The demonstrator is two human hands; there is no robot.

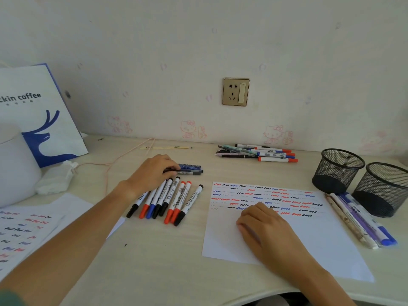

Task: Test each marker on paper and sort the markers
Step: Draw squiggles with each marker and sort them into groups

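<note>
Pale desk (176, 250): left hand (152, 173) is curling fingers onto a dark marker (189, 172) beyond them; right hand (262, 228), fingers together, is pressing the paper (309, 235). Next, probably uncapping.

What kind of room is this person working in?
Probably a home desk, perhaps a child's bedroom: cartoon-cat wallpaper, a wall socket, a coffee-shop paper bag and mesh pen cups.

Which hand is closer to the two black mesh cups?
The right hand, resting on the test paper just left of the mesh cups. The left hand is far left, on the markers.
</note>
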